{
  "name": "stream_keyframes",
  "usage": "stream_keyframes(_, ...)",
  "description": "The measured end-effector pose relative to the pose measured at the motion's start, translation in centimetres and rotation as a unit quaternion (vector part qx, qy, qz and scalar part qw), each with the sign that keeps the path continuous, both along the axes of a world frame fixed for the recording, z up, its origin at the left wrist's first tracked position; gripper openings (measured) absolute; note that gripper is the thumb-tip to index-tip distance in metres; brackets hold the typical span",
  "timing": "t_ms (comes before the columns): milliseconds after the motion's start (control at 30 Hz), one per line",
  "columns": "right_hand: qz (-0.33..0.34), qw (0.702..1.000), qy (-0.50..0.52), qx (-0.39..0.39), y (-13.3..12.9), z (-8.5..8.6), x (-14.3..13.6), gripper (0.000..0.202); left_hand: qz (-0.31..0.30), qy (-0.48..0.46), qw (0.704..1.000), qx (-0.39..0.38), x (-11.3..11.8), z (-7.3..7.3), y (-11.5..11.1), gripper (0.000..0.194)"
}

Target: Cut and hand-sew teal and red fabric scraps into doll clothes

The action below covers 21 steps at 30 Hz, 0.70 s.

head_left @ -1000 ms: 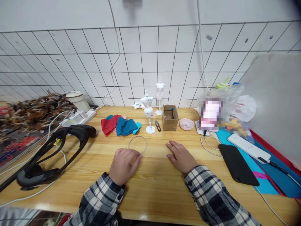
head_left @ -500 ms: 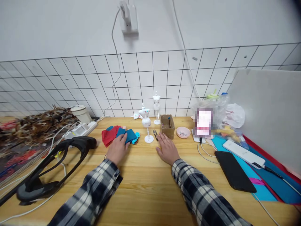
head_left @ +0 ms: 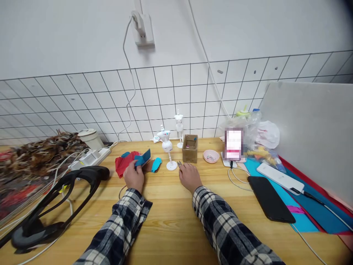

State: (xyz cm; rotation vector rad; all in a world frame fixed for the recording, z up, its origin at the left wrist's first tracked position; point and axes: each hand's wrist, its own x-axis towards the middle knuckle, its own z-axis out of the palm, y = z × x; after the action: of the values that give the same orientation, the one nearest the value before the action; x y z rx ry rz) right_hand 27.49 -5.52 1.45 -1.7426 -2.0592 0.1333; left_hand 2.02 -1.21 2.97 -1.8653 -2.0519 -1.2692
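My left hand (head_left: 134, 177) is closed on a piece of dark blue fabric (head_left: 143, 158) and lifts it slightly off the table. Behind and beside it lie red fabric (head_left: 122, 166) and a small light blue piece (head_left: 156, 165). My right hand (head_left: 191, 177) has its fingers curled around small thread snips (head_left: 179, 164); only their pointed tips show beyond the fingers. Between my hands, a little farther off, stands a white miniature dress form (head_left: 167, 145), with a second dress form (head_left: 179, 125) behind it. A small cardboard box (head_left: 190, 157) stands just beyond my right hand.
A pink bowl (head_left: 211, 151) of small beads sits right of the box. Farther right are a lit phone (head_left: 234, 143) on a stand, a power bank (head_left: 280, 177) and a black phone (head_left: 270, 198). At left lie a black headset frame (head_left: 91, 173), a power strip (head_left: 92, 157) and cables.
My left hand has raised the dark blue fabric from the pile. My right hand's fingers, stretched flat before, have curled over the snips. The view has shifted slightly.
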Motion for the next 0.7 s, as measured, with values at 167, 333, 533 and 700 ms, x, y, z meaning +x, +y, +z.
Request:
stream_keyframes(167, -0.018, 0.999, 0.033, -0.019, -1.8, 0.1, 1.6, 0.056, -0.039, -0.128, 0.979, 0.154, 0.0, 0.5, -2.1, 0.031)
stream_keyframes(333, -0.030, 0.990, 0.129, -0.051, -3.7, -0.2, 5.6, 0.057, -0.300, -0.307, 0.903, -0.005, 3.1, 0.6, -5.5, 0.037)
stream_keyframes(533, -0.029, 0.940, 0.337, -0.035, -3.5, 0.1, 5.3, 0.032, -0.380, -0.533, 0.714, -0.249, 7.3, 0.5, -7.9, 0.057)
stream_keyframes(700, 0.052, 0.858, 0.502, -0.098, -4.0, 0.2, 2.3, 0.034, -0.360, -0.549, 0.714, -0.245, 7.5, 0.0, -7.6, 0.059)
